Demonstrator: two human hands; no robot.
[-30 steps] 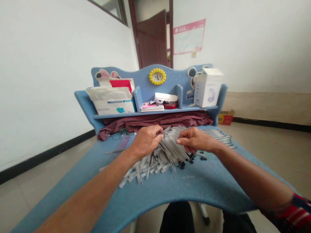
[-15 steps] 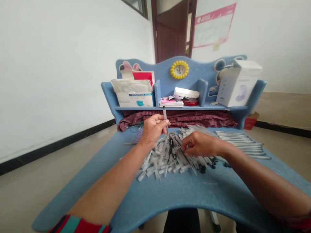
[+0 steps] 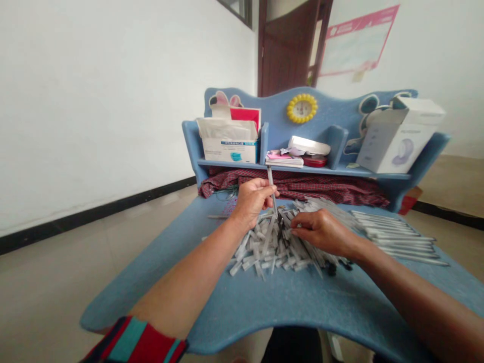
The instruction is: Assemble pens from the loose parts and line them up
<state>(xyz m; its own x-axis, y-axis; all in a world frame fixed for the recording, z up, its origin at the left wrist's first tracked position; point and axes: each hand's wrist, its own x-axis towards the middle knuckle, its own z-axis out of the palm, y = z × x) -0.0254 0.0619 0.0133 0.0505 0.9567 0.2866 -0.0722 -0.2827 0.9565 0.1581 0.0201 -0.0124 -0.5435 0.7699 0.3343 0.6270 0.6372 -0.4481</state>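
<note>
My left hand [image 3: 254,200] pinches a clear pen barrel [image 3: 270,176] and keeps it nearly upright over the heap. Below it lies a pile of translucent plastic pen parts [image 3: 252,252], mixed with thin dark pieces in its middle. My right hand [image 3: 324,233] is at the right side of this pile, fingers bent and drawn together among the parts. What its fingertips hold, if anything, is too small to make out. Small black parts [image 3: 331,269] lie by the pile's right front edge.
Assembled-looking pens [image 3: 403,237] lie in a row on the right of the blue desk [image 3: 227,307]. Behind are a checked cloth [image 3: 333,190] and a shelf with a mask box [image 3: 230,149], a red round case [image 3: 314,161] and a white box [image 3: 397,138].
The view has swung left, so everything sits further right in the picture. My left hand still holds the barrel, whose dark top end no longer shows. My right hand stays at the pile.
</note>
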